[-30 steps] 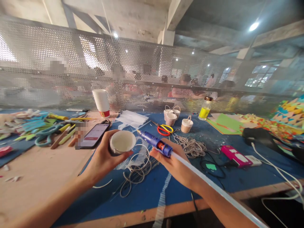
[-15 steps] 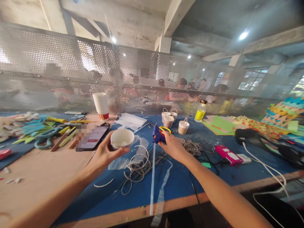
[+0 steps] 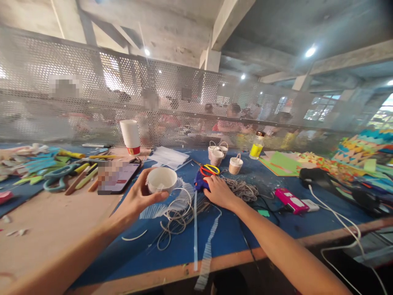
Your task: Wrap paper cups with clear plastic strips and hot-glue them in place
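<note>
My left hand [image 3: 139,198] is wrapped round a short white paper cup [image 3: 162,179], its open mouth facing up. Against the table, my right hand [image 3: 219,190] has its fingers closed over a blue glue gun [image 3: 200,182], partly hiding it. A long clear glue stick [image 3: 195,229] juts from the gun toward the front edge. Right behind the gun lie scissors [image 3: 209,169] with yellow and red handles. Loose grey cord [image 3: 176,221] curls between my hands, and a bundle of cord [image 3: 244,189] lies beyond my right wrist.
Small cup baskets [image 3: 236,164] and a yellow-labelled bottle [image 3: 256,146] stand at the back. Stacked paper cups [image 3: 130,137] rise near the mesh screen. A phone [image 3: 121,178] and blue scissors [image 3: 58,177] lie left; a pink box with a plug [image 3: 291,200] and white cables lie right.
My right hand has lowered the glue gun onto the table, slightly left, uncovering more of the scissors behind it. The left hand with the paper cup has shifted a little to the right.
</note>
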{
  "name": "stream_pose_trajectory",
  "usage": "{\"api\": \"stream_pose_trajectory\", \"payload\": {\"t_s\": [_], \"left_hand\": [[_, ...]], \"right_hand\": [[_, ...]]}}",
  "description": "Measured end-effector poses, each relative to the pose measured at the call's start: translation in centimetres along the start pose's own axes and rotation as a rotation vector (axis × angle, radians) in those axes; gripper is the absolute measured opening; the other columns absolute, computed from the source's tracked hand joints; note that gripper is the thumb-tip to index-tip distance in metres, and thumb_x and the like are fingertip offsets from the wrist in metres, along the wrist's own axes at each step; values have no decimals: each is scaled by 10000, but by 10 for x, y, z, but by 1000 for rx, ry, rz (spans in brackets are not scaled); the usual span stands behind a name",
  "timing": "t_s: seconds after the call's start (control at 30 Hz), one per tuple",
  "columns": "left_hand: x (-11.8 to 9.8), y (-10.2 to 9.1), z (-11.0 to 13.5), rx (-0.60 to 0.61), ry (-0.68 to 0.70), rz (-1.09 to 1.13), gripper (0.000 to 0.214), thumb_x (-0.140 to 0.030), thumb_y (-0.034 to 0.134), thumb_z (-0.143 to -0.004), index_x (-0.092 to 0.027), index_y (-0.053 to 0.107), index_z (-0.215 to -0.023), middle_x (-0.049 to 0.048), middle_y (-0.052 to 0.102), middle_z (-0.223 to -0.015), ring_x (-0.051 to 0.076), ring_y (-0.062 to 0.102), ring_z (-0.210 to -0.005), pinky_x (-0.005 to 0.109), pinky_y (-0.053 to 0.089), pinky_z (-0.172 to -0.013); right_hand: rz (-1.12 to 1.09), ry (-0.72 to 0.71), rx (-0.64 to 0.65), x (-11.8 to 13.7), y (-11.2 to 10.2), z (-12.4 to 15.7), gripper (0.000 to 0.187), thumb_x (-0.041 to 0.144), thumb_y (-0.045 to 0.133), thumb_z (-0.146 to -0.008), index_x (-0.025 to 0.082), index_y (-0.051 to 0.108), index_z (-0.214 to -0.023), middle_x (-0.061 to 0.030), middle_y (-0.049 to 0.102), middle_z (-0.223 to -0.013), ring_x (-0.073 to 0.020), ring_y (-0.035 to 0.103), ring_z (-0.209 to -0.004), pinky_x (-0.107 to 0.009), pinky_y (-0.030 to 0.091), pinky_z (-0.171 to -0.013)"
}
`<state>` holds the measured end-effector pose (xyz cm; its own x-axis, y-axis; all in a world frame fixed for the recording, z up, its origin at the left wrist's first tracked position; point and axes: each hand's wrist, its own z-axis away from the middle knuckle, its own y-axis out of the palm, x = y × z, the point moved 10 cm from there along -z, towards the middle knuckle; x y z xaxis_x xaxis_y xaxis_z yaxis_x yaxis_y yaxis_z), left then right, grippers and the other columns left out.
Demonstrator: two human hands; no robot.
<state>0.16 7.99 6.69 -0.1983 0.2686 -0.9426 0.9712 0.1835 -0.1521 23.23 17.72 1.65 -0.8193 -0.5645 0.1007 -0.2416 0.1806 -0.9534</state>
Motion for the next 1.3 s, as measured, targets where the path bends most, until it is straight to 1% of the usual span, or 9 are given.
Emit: {"api": "stream_pose_trajectory", "payload": {"t_s": [0.13, 0.23, 0.33, 0.47, 0.6, 0.73, 0.9, 1.17, 1.3], "left_hand": [[-3, 0, 1, -14, 10, -36, 709, -495, 820, -642, -232, 541, -1238, 84, 680, -1052, 291, 675, -947, 405, 561, -801], [-3, 1, 2, -20, -10, -30, 735, -500, 827, -630, -230, 520, -1241, 68, 678, -1037, 273, 679, -916, 418, 561, -816], [-6, 3, 4, -24, -21, -49, 785, -532, 826, -619, -226, 488, -1258, 62, 682, -1030, 276, 685, -907, 436, 565, -825], [-10, 3, 7, -27, -28, -142, 777, -557, 799, -642, -232, 466, -1264, 64, 682, -1034, 297, 682, -936, 429, 575, -801], [-12, 4, 9, -33, -26, -174, 726, -535, 789, -658, -238, 470, -1238, 43, 686, -1010, 275, 681, -899, 387, 572, -753], [-14, 4, 10, -43, -18, -160, 692, -508, 787, -662, -233, 493, -1226, 49, 685, -1036, 272, 675, -907, 381, 568, -751], [-12, 5, 10, -38, -35, -127, 674, -501, 791, -657, -230, 522, -1212, 50, 701, -1013, 279, 675, -926, 390, 564, -795], [-3, 15, 8, 70, -89, -35, 670, -522, 768, -667, -217, 542, -1220, 69, 701, -1022, 298, 672, -963, 401, 571, -816], [0, 16, 6, 87, -79, -10, 657, -515, 760, -681, -205, 554, -1223, 74, 685, -1045, 311, 645, -1008, 385, 561, -789]], "right_hand": [[-3, 8, -2, -4, -1, -1, 427, 342, 569, -940, 169, 579, -1330, -160, 600, -1270, -334, 548, -1234, -487, 417, -1033], [-99, 32, -94, 0, -19, 0, 346, 354, 564, -958, 175, 612, -1250, -152, 602, -1271, -329, 546, -1237, -504, 416, -1036], [-485, -30, -231, 26, -53, 7, 297, 410, 551, -984, 189, 594, -1178, -110, 647, -1172, -235, 618, -1118, -428, 443, -1039], [-936, -84, -108, 76, -69, 15, 550, 507, 729, -842, 219, 508, -1255, -89, 662, -1195, -225, 626, -1143, -417, 473, -1039], [-1018, -35, -57, 95, -63, 17, 575, 474, 772, -791, 215, 515, -1235, -98, 642, -1246, -252, 612, -1170, -444, 476, -1039], [-1130, 37, -77, 87, -49, 10, 367, 330, 698, -840, 213, 533, -1147, -56, 693, -1078, -223, 671, -1023, -407, 519, -944], [-1423, 46, -26, 87, -42, 5, 270, 244, 648, -828, 227, 526, -1068, 12, 679, -911, -155, 710, -723, -336, 560, -759], [-1515, 138, -19, 79, -37, 6, 145, 299, 621, -834, 214, 567, -937, 81, 557, -574, -101, 540, -455, -283, 526, -580], [-1650, 180, -2, 81, -37, 6, 209, 318, 655, -809, 208, 561, -959, 88, 526, -604, -65, 417, -434, -251, 490, -535]]}}
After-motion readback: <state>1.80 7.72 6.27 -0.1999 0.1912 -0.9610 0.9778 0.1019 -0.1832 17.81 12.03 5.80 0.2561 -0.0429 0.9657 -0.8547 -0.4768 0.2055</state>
